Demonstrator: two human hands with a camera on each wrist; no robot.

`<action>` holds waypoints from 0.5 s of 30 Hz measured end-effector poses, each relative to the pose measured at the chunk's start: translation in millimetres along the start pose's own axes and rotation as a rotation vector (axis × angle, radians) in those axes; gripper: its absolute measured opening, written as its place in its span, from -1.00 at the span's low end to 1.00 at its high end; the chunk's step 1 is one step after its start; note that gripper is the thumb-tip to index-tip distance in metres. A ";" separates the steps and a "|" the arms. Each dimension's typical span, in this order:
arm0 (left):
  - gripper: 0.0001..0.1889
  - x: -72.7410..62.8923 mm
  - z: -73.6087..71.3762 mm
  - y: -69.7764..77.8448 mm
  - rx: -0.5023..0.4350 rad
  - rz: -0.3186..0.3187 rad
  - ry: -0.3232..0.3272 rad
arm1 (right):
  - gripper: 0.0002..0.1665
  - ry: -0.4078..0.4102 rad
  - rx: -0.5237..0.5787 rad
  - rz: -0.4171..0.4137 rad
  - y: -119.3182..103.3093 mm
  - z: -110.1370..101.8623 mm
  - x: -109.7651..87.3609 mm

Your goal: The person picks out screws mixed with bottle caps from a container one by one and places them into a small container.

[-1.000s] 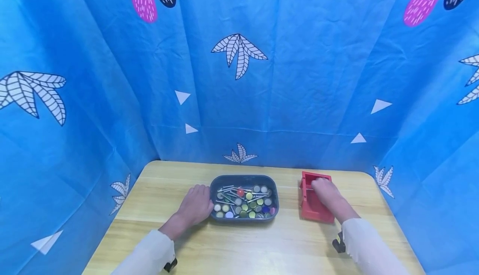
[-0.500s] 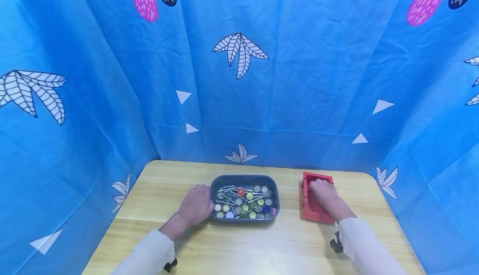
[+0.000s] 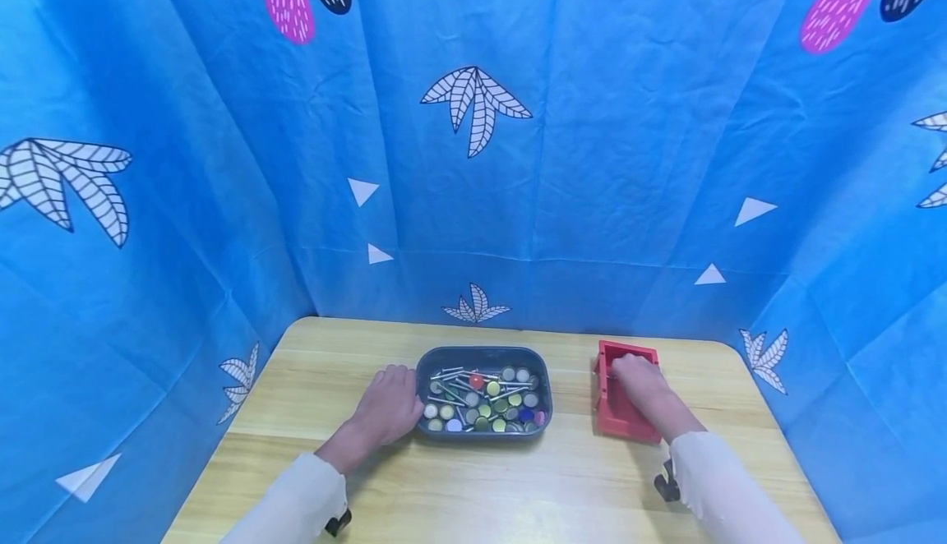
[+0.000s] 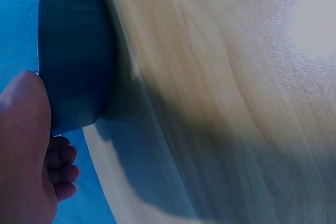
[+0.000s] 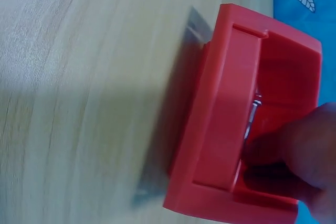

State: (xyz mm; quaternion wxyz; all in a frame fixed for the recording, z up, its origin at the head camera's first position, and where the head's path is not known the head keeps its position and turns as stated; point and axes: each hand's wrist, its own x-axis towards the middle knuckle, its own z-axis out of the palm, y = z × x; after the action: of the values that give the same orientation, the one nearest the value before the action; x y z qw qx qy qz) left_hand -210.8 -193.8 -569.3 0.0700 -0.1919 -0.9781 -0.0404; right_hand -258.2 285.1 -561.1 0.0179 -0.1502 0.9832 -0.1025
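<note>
At the left end of a dark grey plastic box [image 3: 484,435], my left hand [image 3: 388,404] grips the wall. In the left wrist view the thumb lies against the box's rim, and the other fingertips [image 4: 64,161] show curled beyond its end. Inside the box lie several silver screws [image 3: 447,373] and coloured bottle caps [image 3: 493,388]. My right hand [image 3: 647,384] reaches down into a red plastic bin [image 3: 629,427]. There, the right wrist view has its thumb and finger pinching a thin silver screw [image 5: 252,114] by the inner wall; part of the screw is hidden.
The wooden table [image 3: 503,478] has rounded back corners. Blue patterned curtains [image 3: 592,199] surround it at the back and on both sides. A stretch of tabletop separates the grey box from the red bin.
My right hand has shifted very slightly left inside the red bin. The left hand and the grey box stay where they were.
</note>
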 end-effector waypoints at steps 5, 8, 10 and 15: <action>-0.74 -0.1 -2.6 0.3 0.006 0.011 0.018 | -0.85 0.039 -0.081 -0.053 -4.0 -8.8 -2.3; -0.74 0.3 -2.4 0.3 0.016 0.019 0.032 | -0.84 0.047 -0.089 -0.048 -9.1 -16.4 -4.1; -0.73 0.6 -2.0 0.4 0.021 0.021 0.035 | -0.83 0.059 -0.125 -0.055 -13.7 -21.4 -4.8; -0.73 0.4 -0.8 0.7 0.018 0.014 0.018 | -0.84 0.100 -0.218 -0.049 -28.8 -34.0 -6.4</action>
State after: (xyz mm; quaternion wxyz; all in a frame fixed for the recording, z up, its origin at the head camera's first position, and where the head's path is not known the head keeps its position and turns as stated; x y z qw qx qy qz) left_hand -210.8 -193.1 -568.4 0.0809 -0.1978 -0.9763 -0.0327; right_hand -245.9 266.7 -521.8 -0.0500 -0.1700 0.9842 -0.0029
